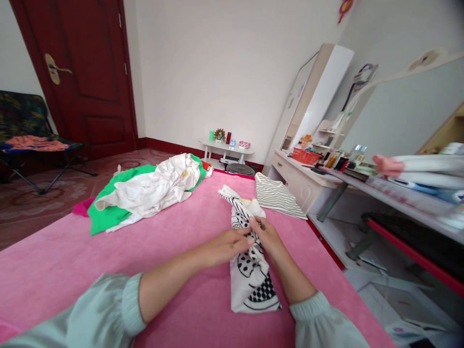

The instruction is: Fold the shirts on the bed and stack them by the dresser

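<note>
A white garment with a black dotted and checked print [250, 275] lies lengthways on the pink bed cover [181, 270], bunched at its middle. My left hand [232, 244] and my right hand [266, 234] meet over that bunched part, both with fingers closed, pinching the cloth. The garment's far end [235, 203] points away from me, its near end lies flat between my forearms. Pale green sleeves cover both my arms.
A heap of white and green clothes [145, 191] lies at the bed's far left. A folded striped top [277, 195] sits at the far right corner. A desk with a red basket [306, 155] stands right of the bed. A folding chair [32, 140] stands by the dark red door.
</note>
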`<state>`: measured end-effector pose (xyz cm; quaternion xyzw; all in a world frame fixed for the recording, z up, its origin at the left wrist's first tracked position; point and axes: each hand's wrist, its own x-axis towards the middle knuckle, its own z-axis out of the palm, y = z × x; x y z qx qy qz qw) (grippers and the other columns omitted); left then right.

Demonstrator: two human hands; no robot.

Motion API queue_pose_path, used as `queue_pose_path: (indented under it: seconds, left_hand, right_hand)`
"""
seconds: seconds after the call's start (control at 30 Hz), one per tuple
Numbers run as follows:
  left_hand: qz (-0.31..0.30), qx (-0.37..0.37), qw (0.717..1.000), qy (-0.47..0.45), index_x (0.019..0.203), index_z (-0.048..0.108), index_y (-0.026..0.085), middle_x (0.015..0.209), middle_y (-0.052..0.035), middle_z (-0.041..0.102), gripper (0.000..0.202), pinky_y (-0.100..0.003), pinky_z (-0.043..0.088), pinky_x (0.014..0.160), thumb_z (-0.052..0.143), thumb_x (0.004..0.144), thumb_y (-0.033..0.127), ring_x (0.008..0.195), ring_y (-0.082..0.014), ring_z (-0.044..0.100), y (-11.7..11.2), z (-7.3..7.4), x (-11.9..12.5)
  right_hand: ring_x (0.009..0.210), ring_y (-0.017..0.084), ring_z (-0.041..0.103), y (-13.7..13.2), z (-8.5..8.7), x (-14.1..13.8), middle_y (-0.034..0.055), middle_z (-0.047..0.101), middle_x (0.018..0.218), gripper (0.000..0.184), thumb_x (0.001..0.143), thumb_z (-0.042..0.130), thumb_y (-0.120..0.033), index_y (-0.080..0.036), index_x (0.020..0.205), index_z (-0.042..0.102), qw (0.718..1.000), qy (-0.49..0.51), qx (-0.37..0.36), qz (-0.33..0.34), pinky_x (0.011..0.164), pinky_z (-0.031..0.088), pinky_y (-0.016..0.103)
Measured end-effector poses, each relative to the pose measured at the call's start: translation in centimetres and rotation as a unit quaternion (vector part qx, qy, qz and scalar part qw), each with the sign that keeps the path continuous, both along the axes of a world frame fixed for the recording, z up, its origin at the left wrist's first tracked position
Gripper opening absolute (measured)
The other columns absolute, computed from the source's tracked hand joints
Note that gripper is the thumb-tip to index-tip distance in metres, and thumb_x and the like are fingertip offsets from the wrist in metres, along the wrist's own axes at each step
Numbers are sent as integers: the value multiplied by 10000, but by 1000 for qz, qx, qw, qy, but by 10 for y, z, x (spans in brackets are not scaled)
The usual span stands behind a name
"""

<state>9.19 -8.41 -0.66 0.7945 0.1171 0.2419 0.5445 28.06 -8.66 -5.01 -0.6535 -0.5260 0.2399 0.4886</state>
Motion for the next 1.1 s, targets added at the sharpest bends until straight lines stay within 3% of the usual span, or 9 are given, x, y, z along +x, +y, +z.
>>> queue_pose_path:
  seconds: [0.1, 0.23, 0.33, 0.47, 0.67, 0.83, 0.9, 1.0, 1.1]
  left_hand:
    - [1, 31, 999, 12, 837, 703, 116, 1017, -74, 653, 460, -249, 464, 776, 444, 901, 491, 876, -191, 603, -2, -7, 3]
    - [126, 59, 990, 31, 773, 700, 125, 666, -7, 620, 404, -217, 417, 591, 464, 890, 432, 632, -139, 558, 12, -19, 8]
    - [234, 97, 967, 18, 809, 697, 138, 698, -8, 647, 370, -231, 433, 619, 415, 907, 357, 647, -147, 579, 40, -27, 7]
    - [337, 227, 910, 79, 929, 694, 165, 962, -60, 682, 249, -300, 435, 859, 468, 862, 244, 918, -201, 603, 89, -42, -2]
    - [353, 354, 837, 220, 1130, 624, 198, 1197, -121, 569, 321, -402, 390, 943, 452, 892, 328, 1106, -258, 504, 117, -68, -4]
    - [341, 359, 837, 234, 1193, 568, 188, 1244, -126, 527, 365, -419, 360, 980, 432, 899, 356, 1153, -263, 459, 110, -68, 0]
    - [343, 347, 841, 234, 1195, 562, 191, 1258, -121, 517, 364, -419, 354, 988, 437, 893, 350, 1159, -261, 452, 111, -66, 0]
    - [344, 333, 846, 233, 1193, 557, 196, 1277, -116, 504, 361, -425, 335, 1007, 435, 891, 350, 1182, -262, 436, 113, -65, -1]
    - [343, 320, 852, 233, 1198, 550, 207, 1293, -106, 496, 360, -425, 318, 1024, 433, 893, 357, 1206, -259, 420, 114, -65, -2]
  right_hand:
    - [990, 247, 627, 0, -3, 2, 63, 695, 1053, 448, 708, 642, -408, -175, 1091, 640, 1000, -15, 8, 4, 890, 473, 375]
    - [935, 230, 643, -4, 0, -5, 53, 706, 1019, 401, 685, 582, -235, -154, 1073, 643, 998, 14, 51, 21, 871, 489, 363]
    - [998, 235, 625, -10, 12, -15, 77, 690, 1077, 406, 712, 539, -216, -130, 1096, 638, 995, 29, 97, 13, 907, 475, 364]
    - [1026, 246, 609, -16, 36, -15, 80, 678, 1109, 383, 751, 524, -243, -150, 1098, 655, 989, -14, 144, -32, 911, 469, 374]
    - [958, 247, 623, 9, 95, 48, 73, 695, 1054, 382, 768, 535, -296, -169, 1104, 668, 950, -184, 215, -129, 874, 468, 387]
    - [926, 242, 620, 77, 160, 119, 83, 694, 1029, 392, 772, 480, -267, -166, 1098, 673, 871, -392, 245, -166, 871, 457, 378]
    - [945, 246, 618, 112, 173, 147, 80, 695, 1023, 396, 774, 457, -244, -177, 1101, 671, 848, -447, 224, -175, 884, 449, 374]
    - [1024, 277, 602, 161, 159, 180, 115, 672, 1097, 435, 798, 465, -284, -158, 1186, 617, 849, -477, 122, -192, 913, 435, 391]
    - [1113, 328, 563, 187, 104, 198, 235, 592, 1204, 627, 850, 430, -477, -55, 1311, 482, 873, -425, -58, -231, 919, 432, 426]
